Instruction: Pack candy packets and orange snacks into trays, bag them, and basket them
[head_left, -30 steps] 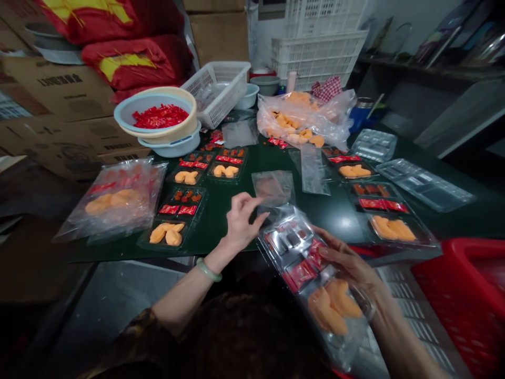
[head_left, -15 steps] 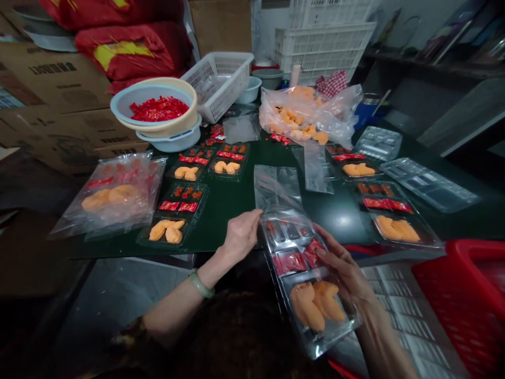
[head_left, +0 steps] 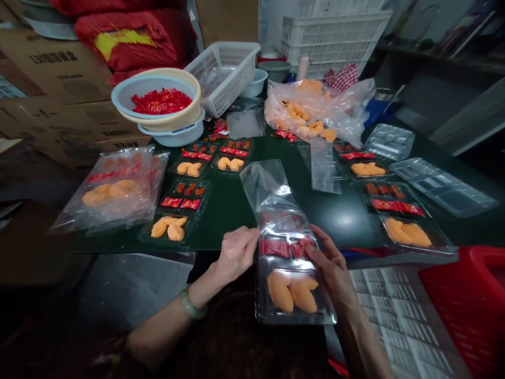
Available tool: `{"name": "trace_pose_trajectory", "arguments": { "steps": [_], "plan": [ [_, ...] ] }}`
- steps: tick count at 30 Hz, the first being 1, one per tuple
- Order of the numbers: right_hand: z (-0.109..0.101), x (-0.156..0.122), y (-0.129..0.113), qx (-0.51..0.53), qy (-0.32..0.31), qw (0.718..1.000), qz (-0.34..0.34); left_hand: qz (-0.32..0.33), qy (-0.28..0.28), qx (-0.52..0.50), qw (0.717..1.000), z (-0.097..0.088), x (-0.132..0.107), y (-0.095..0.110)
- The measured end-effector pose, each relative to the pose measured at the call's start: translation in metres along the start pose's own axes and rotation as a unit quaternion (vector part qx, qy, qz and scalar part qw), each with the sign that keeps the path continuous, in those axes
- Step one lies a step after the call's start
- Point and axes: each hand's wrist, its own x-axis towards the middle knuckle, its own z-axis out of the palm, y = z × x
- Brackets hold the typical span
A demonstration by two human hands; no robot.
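A clear plastic tray (head_left: 300,262) tilts in front of me, with red packets and two orange moulded pieces in its compartments. A clear plastic bag (head_left: 265,184) covers its far part and sticks out loosely beyond it; how far down the bag reaches is hard to see. My left hand (head_left: 239,252) is closed in a pinch on the bag's left edge. My right hand (head_left: 329,266) grips the tray's right side, thumb on top over a red packet (head_left: 300,246), fingers partly hidden underneath.
Filled trays stand left (head_left: 173,210) and right (head_left: 398,210) on the green table (head_left: 232,210). Bagged trays (head_left: 110,189) lie far left. Behind are a basin (head_left: 118,100) of red packets, a bag of orange pieces (head_left: 315,113), and empty trays (head_left: 442,184). A red basket (head_left: 457,300) stands at right.
The tray has swung more upright and shifted slightly left, both hands still on it and its bag. My left hand has moved lower along the bag's edge.
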Motion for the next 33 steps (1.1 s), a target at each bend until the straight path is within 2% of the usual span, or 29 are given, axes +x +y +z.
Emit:
{"name": "trace_pose_trajectory", "arguments": {
  "steps": [2,4,5,7,9,10,13,16,18,20,22,24,26,27,28,29,30,31,33],
  "plan": [
    [0.003,-0.001,0.007,-0.009,0.021,1.0,-0.006,-0.077,-0.039,-0.081,0.993,-0.011,-0.006,0.001],
    [0.006,-0.005,0.012,-0.017,0.023,0.999,-0.013,-0.194,-0.06,-0.196,0.959,-0.024,-0.003,-0.003],
    [0.008,-0.007,0.014,-0.022,0.019,0.999,-0.016,-0.26,-0.044,-0.255,0.93,-0.028,0.001,-0.006],
    [0.011,-0.012,0.016,-0.032,0.007,0.999,-0.021,-0.376,0.038,-0.342,0.86,-0.032,0.017,-0.012],
    [0.014,-0.015,0.017,-0.043,-0.002,0.999,-0.026,-0.461,0.113,-0.38,0.794,-0.026,0.035,-0.013],
    [0.016,-0.016,0.016,-0.049,-0.006,0.998,-0.028,-0.491,0.117,-0.396,0.767,-0.021,0.043,-0.01],
    [0.021,-0.021,0.012,-0.086,-0.001,0.995,-0.04,-0.551,0.034,-0.477,0.684,-0.005,0.05,0.005],
    [0.016,-0.037,0.002,-0.171,-0.025,0.984,-0.054,-0.586,-0.037,-0.522,0.618,-0.006,0.033,0.027],
    [0.005,-0.053,-0.006,-0.236,-0.096,0.966,-0.05,-0.592,-0.067,-0.534,0.6,-0.017,0.014,0.04],
    [-0.013,-0.069,-0.012,-0.298,-0.184,0.936,-0.027,-0.585,-0.094,-0.547,0.591,-0.029,-0.002,0.048],
    [-0.032,-0.076,-0.016,-0.384,-0.216,0.897,-0.034,-0.586,-0.1,-0.547,0.589,-0.036,-0.01,0.05],
    [-0.045,-0.07,-0.016,-0.507,-0.159,0.837,-0.131,-0.599,-0.096,-0.535,0.588,-0.036,-0.007,0.046],
    [-0.048,-0.054,-0.017,-0.596,-0.093,0.748,-0.277,-0.606,-0.095,-0.531,0.584,-0.027,0.005,0.038],
    [-0.044,-0.043,-0.017,-0.615,-0.096,0.711,-0.327,-0.601,-0.099,-0.537,0.583,-0.022,0.013,0.035],
    [-0.039,-0.031,-0.018,-0.618,-0.12,0.689,-0.359,-0.592,-0.102,-0.546,0.584,-0.015,0.021,0.031],
    [-0.031,-0.02,-0.018,-0.607,-0.148,0.685,-0.375,-0.581,-0.112,-0.557,0.583,-0.01,0.029,0.029],
    [-0.023,-0.009,-0.018,-0.589,-0.165,0.694,-0.38,-0.571,-0.127,-0.566,0.581,-0.005,0.036,0.026],
    [-0.015,0.0,-0.018,-0.571,-0.157,0.711,-0.379,-0.564,-0.151,-0.573,0.575,0.0,0.041,0.024],
    [0.0,0.016,-0.015,-0.528,-0.086,0.757,-0.376,-0.555,-0.217,-0.582,0.553,0.004,0.049,0.019]
  ]
}}
